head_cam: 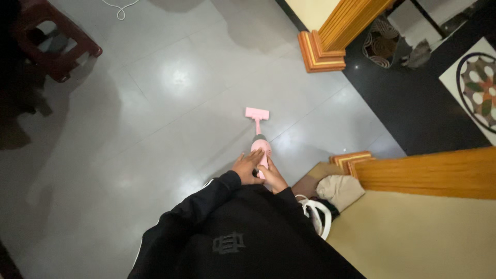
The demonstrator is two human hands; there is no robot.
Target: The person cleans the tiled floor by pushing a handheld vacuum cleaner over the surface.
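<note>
Setting: glossy grey tiled floor filling the left and centre of the frame, with a bright light reflection in the upper centre. Black polished floor with patterned inlays, upper right. Orange wooden door frame at top right; a second wooden frame piece at centre right. Dark red stool, upper left. White cord loop, top edge.

Item: 1 small pink handheld vacuum, centre of frame. Flat rectangular pink nozzle head resting on the grey tiles, narrow pink tube, rounded pink body with a dark band near the tube. Pointed away from the person.

Hands: left hand lies across the vacuum's body, fingers spread over it. Right hand is closed about the rear handle end; this grip looks firm, though the fingers are partly hidden. Both sleeves black.

Step, as judged: floor cleaning under way, nozzle on the tiles. A further stroke calls for keeping the head flat against the floor.

Nearby: beige cloth and white shoe, lower centre right.
</note>
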